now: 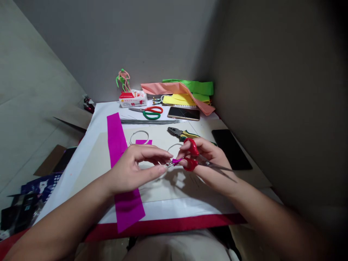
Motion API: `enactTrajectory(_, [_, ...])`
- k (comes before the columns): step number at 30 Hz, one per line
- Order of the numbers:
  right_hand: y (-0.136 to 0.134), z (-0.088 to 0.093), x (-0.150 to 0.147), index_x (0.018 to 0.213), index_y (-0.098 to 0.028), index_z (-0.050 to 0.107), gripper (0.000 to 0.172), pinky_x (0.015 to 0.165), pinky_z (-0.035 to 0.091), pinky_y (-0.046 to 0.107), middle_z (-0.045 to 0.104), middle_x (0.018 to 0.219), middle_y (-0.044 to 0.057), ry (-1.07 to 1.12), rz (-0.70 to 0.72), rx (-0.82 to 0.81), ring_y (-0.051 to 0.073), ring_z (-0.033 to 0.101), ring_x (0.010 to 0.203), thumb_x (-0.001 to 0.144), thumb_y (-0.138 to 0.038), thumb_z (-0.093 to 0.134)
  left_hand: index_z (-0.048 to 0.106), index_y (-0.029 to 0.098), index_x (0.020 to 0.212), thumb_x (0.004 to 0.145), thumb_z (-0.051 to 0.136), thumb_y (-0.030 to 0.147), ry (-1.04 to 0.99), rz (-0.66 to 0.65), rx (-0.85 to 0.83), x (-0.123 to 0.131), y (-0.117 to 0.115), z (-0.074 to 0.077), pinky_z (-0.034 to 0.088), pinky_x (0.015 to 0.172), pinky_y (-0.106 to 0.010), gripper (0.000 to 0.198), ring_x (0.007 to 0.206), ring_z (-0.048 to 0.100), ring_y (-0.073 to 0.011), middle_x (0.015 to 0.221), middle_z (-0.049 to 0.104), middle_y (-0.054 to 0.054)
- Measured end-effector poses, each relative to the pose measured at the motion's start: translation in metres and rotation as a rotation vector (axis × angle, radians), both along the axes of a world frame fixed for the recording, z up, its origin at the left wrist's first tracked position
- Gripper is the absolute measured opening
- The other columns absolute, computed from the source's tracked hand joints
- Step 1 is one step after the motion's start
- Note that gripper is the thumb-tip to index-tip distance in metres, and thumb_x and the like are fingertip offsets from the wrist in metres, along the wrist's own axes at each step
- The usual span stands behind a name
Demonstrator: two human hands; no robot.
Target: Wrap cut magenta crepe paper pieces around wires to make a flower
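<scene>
Work table [163, 224], white-covered with a red front edge, set in a narrow grey-walled corner. Point of inspection lies between the hands, above a cream card [174, 192]: a small magenta paper scrap [176, 161] with a thin wire end [169, 164] at its left tip. Its long axis runs almost level, rising slightly toward the right hand [210, 157]. That hand is the nearer, with the scrap sitting right at its fingers [185, 164]. Those fingers are curled closed through the loops of red-handled scissors [191, 154], blades pointing off to the person's right. Left hand [138, 168]: thumb and forefinger parted, tips just beside the wire end — contact cannot be confirmed. A long magenta crepe paper strip [116, 141] lies beneath the left wrist. Also noted farther up the table: a wire ring [139, 137], combination pliers [178, 132] and a phone [184, 113].
</scene>
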State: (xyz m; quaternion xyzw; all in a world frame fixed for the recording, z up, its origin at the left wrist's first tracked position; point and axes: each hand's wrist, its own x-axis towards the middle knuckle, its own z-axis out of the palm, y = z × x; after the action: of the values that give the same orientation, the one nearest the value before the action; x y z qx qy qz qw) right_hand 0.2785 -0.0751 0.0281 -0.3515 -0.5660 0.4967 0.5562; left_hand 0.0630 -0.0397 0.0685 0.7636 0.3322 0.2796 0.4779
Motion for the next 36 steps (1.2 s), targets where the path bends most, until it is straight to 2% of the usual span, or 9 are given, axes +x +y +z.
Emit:
enactTrajectory(3, [0.003,-0.004,0.006,0.096,-0.023,0.062,0.028,0.068,0.055,0.023,0.068,0.086,0.000,0.081,0.105,-0.049,0.012,0.067,0.076,0.074,-0.012,0.076,0.074,0.021,0.106,0.085,0.064,0.035,-0.118,0.001,-0.283,-0.003,0.006,-0.002,0.054,0.080,-0.031,0.028,0.093,0.070,-0.0239,0.103,0.075,-0.009])
enactTrajectory(6, [0.004,-0.006,0.009,0.096,-0.023,0.061,0.029,0.070,0.055,0.023,0.069,0.085,-0.001,0.122,0.212,-0.058,0.011,0.067,0.077,0.075,-0.009,0.075,0.074,0.020,0.107,0.084,0.065,0.038,-0.047,-0.012,-0.448,0.000,0.009,-0.004,0.055,0.077,-0.031,0.031,0.089,0.071,-0.0231,0.099,0.076,-0.011])
enactTrajectory(9, [0.002,-0.005,0.007,0.097,-0.022,0.061,0.026,0.071,0.056,0.025,0.070,0.086,0.001,0.111,0.271,-0.044,0.013,0.068,0.078,0.077,-0.011,0.074,0.074,0.018,0.105,0.085,0.064,0.040,0.112,-0.208,-0.559,0.006,0.007,-0.004,0.054,0.075,-0.031,0.032,0.084,0.071,-0.0217,0.096,0.076,-0.011])
enactTrajectory(12, [-0.001,-0.004,0.004,0.097,-0.021,0.060,0.024,0.067,0.056,0.025,0.071,0.085,0.002,0.098,0.308,-0.042,0.013,0.068,0.075,0.078,-0.012,0.073,0.075,0.014,0.094,0.085,0.063,0.040,0.130,-0.352,-0.614,0.009,0.003,-0.002,0.054,0.074,-0.031,0.030,0.078,0.070,-0.0203,0.087,0.076,-0.011])
enactTrajectory(15, [-0.002,-0.004,0.001,0.097,-0.021,0.059,0.026,0.070,0.056,0.025,0.072,0.089,0.002,0.094,0.296,-0.035,0.013,0.070,0.081,0.078,-0.012,0.074,0.075,0.015,0.081,0.082,0.068,0.037,0.087,-0.269,-0.678,0.010,-0.001,-0.001,0.053,0.067,-0.027,0.023,0.066,0.067,-0.0162,0.072,0.074,-0.007])
enactTrajectory(19, [0.003,-0.002,0.000,0.102,-0.022,0.057,0.029,0.084,0.055,0.030,0.072,0.100,0.004,0.167,0.069,-0.017,0.017,0.069,0.096,0.079,-0.017,0.074,0.072,0.014,0.069,0.078,0.073,0.037,-0.029,-0.025,-0.687,0.010,0.000,-0.004,0.051,0.057,-0.022,0.024,0.055,0.064,-0.0118,0.063,0.070,-0.003])
enactTrajectory(24, [0.009,-0.004,-0.004,0.093,-0.020,0.058,0.036,0.077,0.058,0.030,0.072,0.085,0.002,0.185,-0.012,-0.208,0.017,0.070,0.082,0.068,-0.024,0.082,0.072,0.014,0.070,0.075,0.075,0.039,-0.096,0.211,-0.529,0.012,0.004,-0.006,0.053,0.059,-0.023,0.026,0.058,0.065,-0.0125,0.066,0.072,-0.005])
enactTrajectory(30, [0.006,-0.010,-0.014,0.084,-0.020,0.059,0.039,0.068,0.057,0.025,0.064,0.069,-0.005,0.185,-0.038,-0.288,0.010,0.065,0.065,0.057,-0.019,0.087,0.074,0.013,0.074,0.076,0.074,0.039,0.006,0.260,-0.351,0.015,0.001,-0.006,0.053,0.061,-0.024,0.025,0.063,0.068,-0.0161,0.068,0.074,-0.005])
enactTrajectory(36, [0.008,-0.008,-0.007,0.085,-0.019,0.058,0.036,0.068,0.055,0.022,0.064,0.070,-0.005,0.188,-0.049,-0.302,0.009,0.063,0.065,0.059,-0.016,0.084,0.076,0.014,0.087,0.075,0.076,0.035,0.000,0.173,-0.401,0.010,0.002,-0.010,0.054,0.065,-0.026,0.024,0.069,0.070,-0.0176,0.077,0.076,-0.007])
